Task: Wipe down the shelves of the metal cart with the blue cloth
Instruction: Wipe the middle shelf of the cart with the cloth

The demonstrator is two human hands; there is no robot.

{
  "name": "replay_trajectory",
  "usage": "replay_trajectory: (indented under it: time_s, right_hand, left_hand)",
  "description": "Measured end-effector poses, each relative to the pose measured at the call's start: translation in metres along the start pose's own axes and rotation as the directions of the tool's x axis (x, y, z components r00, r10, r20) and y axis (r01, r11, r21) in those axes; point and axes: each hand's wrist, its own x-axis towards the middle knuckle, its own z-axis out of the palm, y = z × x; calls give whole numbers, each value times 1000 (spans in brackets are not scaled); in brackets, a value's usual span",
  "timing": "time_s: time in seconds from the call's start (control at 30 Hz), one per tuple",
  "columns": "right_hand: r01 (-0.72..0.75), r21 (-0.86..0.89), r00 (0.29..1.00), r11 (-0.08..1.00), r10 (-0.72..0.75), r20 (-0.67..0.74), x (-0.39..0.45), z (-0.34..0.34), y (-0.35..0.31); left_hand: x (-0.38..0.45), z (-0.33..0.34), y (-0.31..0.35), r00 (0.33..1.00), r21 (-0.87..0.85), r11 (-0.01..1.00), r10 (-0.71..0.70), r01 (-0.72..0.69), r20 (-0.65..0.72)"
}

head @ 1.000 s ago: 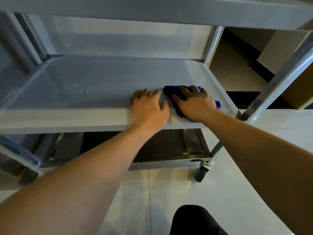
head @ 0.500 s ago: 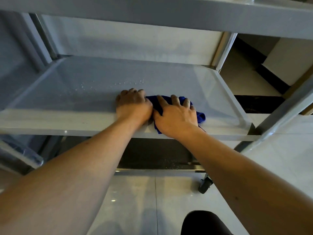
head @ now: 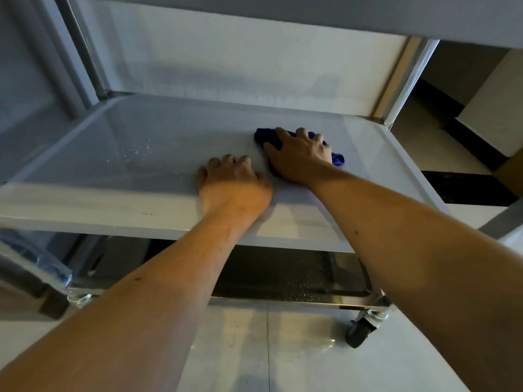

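The metal cart's middle shelf (head: 158, 162) fills the view, grey and shiny, with small water droplets (head: 133, 152) left of centre. My right hand (head: 300, 157) presses down on the bunched blue cloth (head: 336, 158), towards the back right of the shelf; most of the cloth is hidden under the palm. My left hand (head: 232, 182) rests near the shelf's front edge with its fingers curled and nothing in it, just left of the right hand and apart from the cloth.
The top shelf (head: 311, 15) hangs low overhead. Below is the dark bottom shelf (head: 297, 275), speckled with droplets, and a black caster (head: 360, 332) on the pale tiled floor. Upright posts stand at the back left (head: 82, 52) and back right (head: 407, 80) corners.
My right hand has slid the cloth away from the front edge, back and to the right. The left hand has stayed near the front edge, and the two hands have come apart.
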Motion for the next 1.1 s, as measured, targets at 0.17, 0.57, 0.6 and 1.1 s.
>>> replay_trajectory:
  time_s: [0.17, 0.57, 0.6, 1.1]
  right_hand:
    - [-61, 9, 998, 998, 61, 0, 57, 1, -1]
    - [-56, -16, 997, 998, 55, -49, 109, 6, 8]
    - [-51, -25, 997, 998, 50, -53, 105, 6, 9]
    - [65, -4, 998, 998, -65, 0, -44, 2, -14]
  left_hand:
    - [0, 5, -2, 999, 18, 999, 29, -28, -38]
    - [-2, 2, 0, 998, -62, 998, 29, -33, -61]
    - [-1, 3, 0, 998, -68, 997, 25, -29, -64]
    - [1, -15, 2, 960, -376, 922, -179, 88, -214]
